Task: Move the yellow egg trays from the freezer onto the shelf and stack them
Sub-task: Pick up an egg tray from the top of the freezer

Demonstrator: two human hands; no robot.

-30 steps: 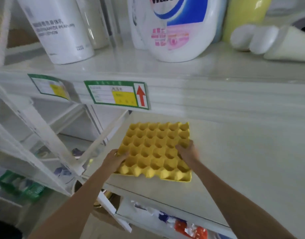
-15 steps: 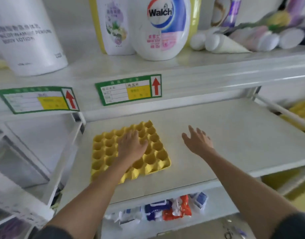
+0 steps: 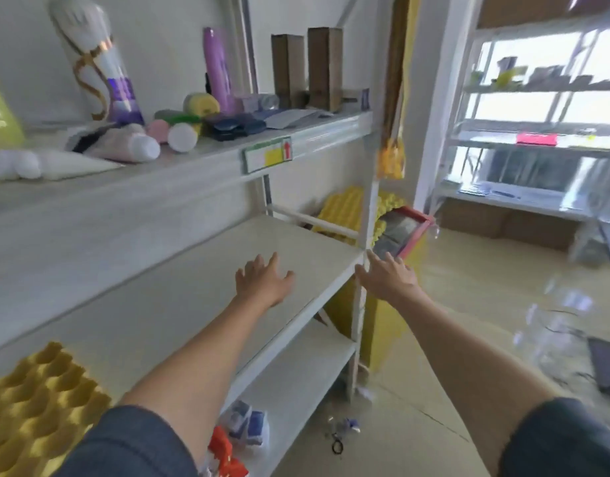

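Observation:
One yellow egg tray (image 3: 35,404) lies flat on the white shelf (image 3: 179,297) at the lower left, free of both hands. My left hand (image 3: 262,282) hovers open over the bare middle of the shelf, fingers spread. My right hand (image 3: 388,277) is open too, stretched past the shelf's right corner post. Beyond that post, more yellow egg trays (image 3: 345,210) stand stacked on the yellow freezer (image 3: 386,325), partly hidden by the post and a red-framed lid (image 3: 403,232).
The upper shelf (image 3: 159,166) carries bottles, tubes and boxes. Packets (image 3: 234,438) lie on the lower shelf. A second white rack (image 3: 538,139) stands at the far right by a window. The tiled floor has small litter (image 3: 341,435).
Both hands have let go of the egg tray, which now lies on the shelf at left. My view has swung right, and both hands have moved right toward the freezer.

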